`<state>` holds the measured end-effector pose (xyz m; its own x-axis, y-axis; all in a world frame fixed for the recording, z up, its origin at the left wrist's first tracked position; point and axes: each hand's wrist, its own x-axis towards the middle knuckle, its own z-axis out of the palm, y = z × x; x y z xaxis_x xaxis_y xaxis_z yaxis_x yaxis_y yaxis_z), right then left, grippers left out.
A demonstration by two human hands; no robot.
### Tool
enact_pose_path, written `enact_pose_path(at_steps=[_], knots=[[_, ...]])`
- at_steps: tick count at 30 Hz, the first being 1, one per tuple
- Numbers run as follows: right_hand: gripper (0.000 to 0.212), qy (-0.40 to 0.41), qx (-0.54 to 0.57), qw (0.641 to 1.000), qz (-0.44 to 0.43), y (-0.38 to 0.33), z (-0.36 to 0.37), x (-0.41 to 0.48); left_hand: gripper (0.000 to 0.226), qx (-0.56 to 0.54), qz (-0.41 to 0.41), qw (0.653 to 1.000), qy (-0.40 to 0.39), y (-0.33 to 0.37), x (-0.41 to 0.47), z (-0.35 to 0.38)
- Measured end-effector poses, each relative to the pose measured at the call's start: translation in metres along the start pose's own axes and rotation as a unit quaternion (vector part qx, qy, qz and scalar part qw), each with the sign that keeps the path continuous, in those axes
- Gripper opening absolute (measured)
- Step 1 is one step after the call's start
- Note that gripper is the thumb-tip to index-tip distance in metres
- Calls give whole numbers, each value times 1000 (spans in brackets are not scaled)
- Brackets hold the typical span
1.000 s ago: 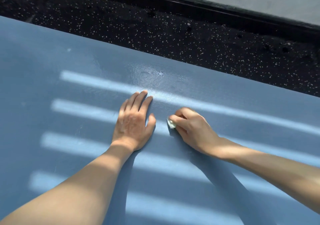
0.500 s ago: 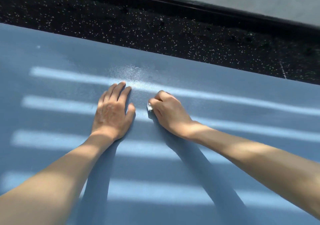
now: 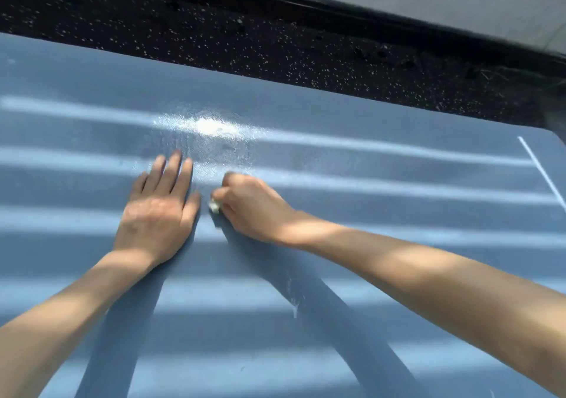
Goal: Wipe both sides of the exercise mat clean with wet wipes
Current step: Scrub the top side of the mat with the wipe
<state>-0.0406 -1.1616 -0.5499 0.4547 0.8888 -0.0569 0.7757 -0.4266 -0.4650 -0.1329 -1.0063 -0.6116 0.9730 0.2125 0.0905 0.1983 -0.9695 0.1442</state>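
Right grip [image 3: 254, 207] clamped on wet wipe [image 3: 214, 205]; left grip [image 3: 156, 216] flat, apart, on blue mat [image 3: 92, 183]

The wet sheen [image 3: 211, 126] just beyond the fingertips of the left hand [image 3: 156, 216] glares brighter and wider than a second ago. A corner of the mat [image 3: 367, 275] and its white line [image 3: 540, 174] have entered view well to the right of the right hand [image 3: 251, 207].
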Motion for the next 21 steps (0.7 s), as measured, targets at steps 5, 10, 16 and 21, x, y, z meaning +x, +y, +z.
enact_pose_path(at_steps=[5, 10, 16, 21], knots=[[13, 41, 9, 999, 29, -23, 24, -28, 58, 0, 21, 1000, 15, 12, -62, -1], [15, -12, 1, 1000, 17, -27, 21, -36, 53, 26, 5, 1000, 12, 21, -94, 1], [12, -34, 51, 998, 15, -66, 46, -97, 61, -1, -30, 999, -18, 33, -127, -5], [12, 1, 79, 990, 115, -64, 33, -83, 62, -6, -39, 999, -21, 35, -133, -9]])
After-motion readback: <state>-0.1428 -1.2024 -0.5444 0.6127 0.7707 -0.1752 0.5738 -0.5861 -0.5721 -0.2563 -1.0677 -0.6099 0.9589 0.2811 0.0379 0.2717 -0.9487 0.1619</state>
